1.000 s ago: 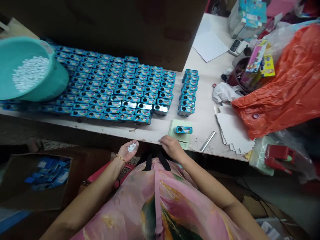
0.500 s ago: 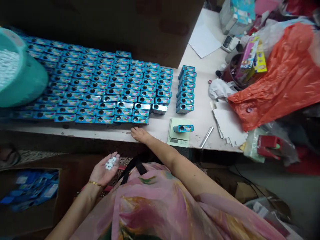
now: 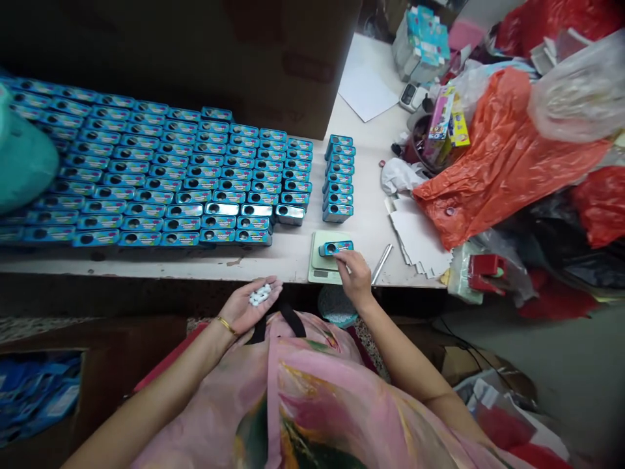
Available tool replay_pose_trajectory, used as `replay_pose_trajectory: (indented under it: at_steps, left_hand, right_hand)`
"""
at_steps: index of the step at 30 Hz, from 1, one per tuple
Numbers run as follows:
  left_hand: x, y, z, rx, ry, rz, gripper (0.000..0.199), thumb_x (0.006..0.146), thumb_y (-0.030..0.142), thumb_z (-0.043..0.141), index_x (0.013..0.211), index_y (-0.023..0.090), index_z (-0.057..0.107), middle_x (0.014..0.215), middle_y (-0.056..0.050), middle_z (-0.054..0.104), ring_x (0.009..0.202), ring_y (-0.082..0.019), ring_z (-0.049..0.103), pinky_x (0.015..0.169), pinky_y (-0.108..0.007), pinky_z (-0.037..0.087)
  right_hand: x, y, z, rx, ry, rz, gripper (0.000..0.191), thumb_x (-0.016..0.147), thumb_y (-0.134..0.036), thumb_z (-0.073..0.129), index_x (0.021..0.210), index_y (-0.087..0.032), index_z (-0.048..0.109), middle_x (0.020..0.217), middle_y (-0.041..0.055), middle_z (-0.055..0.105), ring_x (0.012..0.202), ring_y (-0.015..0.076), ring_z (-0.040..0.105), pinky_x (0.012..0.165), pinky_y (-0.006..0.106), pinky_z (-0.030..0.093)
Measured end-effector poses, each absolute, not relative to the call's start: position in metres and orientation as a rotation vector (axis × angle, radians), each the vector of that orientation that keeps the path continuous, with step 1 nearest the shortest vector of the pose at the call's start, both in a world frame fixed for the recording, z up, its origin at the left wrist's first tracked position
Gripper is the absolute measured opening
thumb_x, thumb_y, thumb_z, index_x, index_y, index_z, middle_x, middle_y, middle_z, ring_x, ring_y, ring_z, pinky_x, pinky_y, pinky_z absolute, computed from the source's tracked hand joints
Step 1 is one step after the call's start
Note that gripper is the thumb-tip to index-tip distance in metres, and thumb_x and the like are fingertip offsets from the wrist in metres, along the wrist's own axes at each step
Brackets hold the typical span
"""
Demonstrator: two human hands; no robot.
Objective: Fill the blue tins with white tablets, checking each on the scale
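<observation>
My left hand [image 3: 247,306] is palm up below the table edge, fingers extended, with a small heap of white pieces [image 3: 260,295] resting on it. At the scale, my right hand [image 3: 355,277] has its fingertips pinched beside the front of a blue tin [image 3: 340,247]; whatever they hold is too small to make out. The tin, with a dark round opening on its top, stands on a pale green scale [image 3: 318,262]. Behind the scale is a short column of similar tins [image 3: 339,179]. Many more tins [image 3: 161,176] stand in close rows to the left.
A teal bucket [image 3: 27,159] is at the far left, and a big brown box [image 3: 195,52] rises behind the rows. To the right lie a metal tube [image 3: 382,264], white cards [image 3: 420,238] and an orange plastic bag [image 3: 488,156]. Below the table is a container [image 3: 336,305].
My right hand has moved from the table edge by the rows rightward to the tin on the scale. My left hand has come up and right with the white pieces. The view has shifted right.
</observation>
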State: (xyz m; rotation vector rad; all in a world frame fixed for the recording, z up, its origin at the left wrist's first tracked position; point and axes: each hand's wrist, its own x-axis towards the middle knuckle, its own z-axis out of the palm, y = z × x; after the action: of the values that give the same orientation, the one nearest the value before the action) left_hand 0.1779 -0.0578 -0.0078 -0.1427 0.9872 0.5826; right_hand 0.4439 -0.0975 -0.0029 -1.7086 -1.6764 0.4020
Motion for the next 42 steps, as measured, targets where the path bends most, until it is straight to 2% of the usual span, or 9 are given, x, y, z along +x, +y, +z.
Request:
replay_pose_trajectory:
  at_steps: [6,10,13,22,27,30,34,38,42]
  left_hand:
    - [0.224,-0.055,0.005,-0.113,0.823,0.502,0.027,0.08,0.007,0.044,0.102,0.003,0.059,0.1,-0.019,0.064,0.101,-0.025,0.057,0.086,-0.035,0.048]
    - [0.234,-0.063,-0.003,-0.142,0.787,0.503,0.028,0.083,0.011,0.041,0.104,0.004,0.058,0.09,-0.014,0.067,0.087,-0.02,0.063,0.078,-0.032,0.051]
    - [0.232,-0.072,-0.013,-0.181,0.8,0.54,0.028,0.086,0.016,0.037,0.103,0.006,0.057,0.084,-0.011,0.067,0.077,-0.015,0.064,0.071,-0.026,0.053]
    - [0.223,-0.087,-0.014,-0.135,0.832,0.535,0.025,0.086,0.016,0.037,0.085,0.007,0.06,0.079,-0.01,0.067,0.076,-0.017,0.064,0.072,-0.031,0.053]
    - [0.232,-0.077,-0.009,-0.131,0.818,0.583,0.023,0.085,0.011,0.038,0.082,0.007,0.061,0.078,-0.01,0.067,0.075,-0.016,0.064,0.075,-0.03,0.052]
    - [0.243,-0.065,-0.003,-0.099,0.747,0.597,0.024,0.084,0.011,0.039,0.092,0.005,0.06,0.09,-0.013,0.067,0.088,-0.019,0.062,0.083,-0.033,0.049]
    - [0.254,-0.051,0.003,-0.067,0.727,0.546,0.031,0.083,0.014,0.041,0.107,0.002,0.055,0.109,-0.019,0.06,0.111,-0.026,0.05,0.091,-0.037,0.044]
    - [0.252,-0.05,0.002,-0.079,0.735,0.552,0.032,0.082,0.014,0.042,0.11,0.002,0.054,0.113,-0.02,0.058,0.115,-0.028,0.046,0.092,-0.038,0.043]
    - [0.246,-0.054,0.001,-0.119,0.771,0.566,0.033,0.082,0.013,0.042,0.111,0.002,0.054,0.111,-0.02,0.06,0.114,-0.028,0.046,0.092,-0.038,0.043]
  right_hand:
    - [0.446,-0.081,0.01,-1.699,-1.752,0.322,0.02,0.085,-0.021,0.045,0.099,-0.019,0.059,0.099,0.0081,0.061,0.096,0.0189,0.052,0.085,0.036,0.043]
    - [0.401,-0.106,0.018,-1.456,-2.159,0.509,0.03,0.085,-0.02,0.044,0.114,-0.018,0.05,0.109,0.0096,0.055,0.099,0.0191,0.048,0.085,0.035,0.043]
    - [0.372,-0.114,0.017,-1.446,-2.387,0.548,0.036,0.084,-0.016,0.044,0.119,-0.013,0.043,0.106,0.0116,0.054,0.095,0.0201,0.048,0.081,0.034,0.044]
    - [0.366,-0.117,0.002,-1.532,-2.386,0.696,0.014,0.084,-0.017,0.043,0.096,-0.015,0.05,0.093,0.0052,0.051,0.084,0.016,0.046,0.065,0.025,0.044]
    - [0.372,-0.107,-0.004,-1.49,-2.15,0.792,0.015,0.083,-0.016,0.043,0.094,-0.016,0.053,0.093,0.0057,0.051,0.086,0.0145,0.048,0.073,0.026,0.044]
    - [0.396,-0.091,0.004,-1.469,-1.929,0.734,0.017,0.081,-0.015,0.044,0.093,-0.016,0.056,0.093,0.0061,0.052,0.088,0.014,0.049,0.079,0.026,0.043]
    - [0.438,-0.069,0.01,-1.62,-1.811,0.576,0.018,0.078,-0.011,0.046,0.09,-0.015,0.058,0.092,0.0075,0.053,0.087,0.0152,0.052,0.075,0.027,0.044]
    - [0.459,-0.058,-0.001,-1.795,-1.897,0.49,0.018,0.079,-0.014,0.047,0.091,-0.016,0.06,0.091,0.0079,0.055,0.085,0.0172,0.052,0.074,0.028,0.044]
    - [0.463,-0.057,-0.006,-1.821,-1.902,0.466,0.024,0.083,-0.016,0.045,0.102,-0.018,0.058,0.096,0.0073,0.056,0.091,0.0173,0.053,0.075,0.026,0.044]
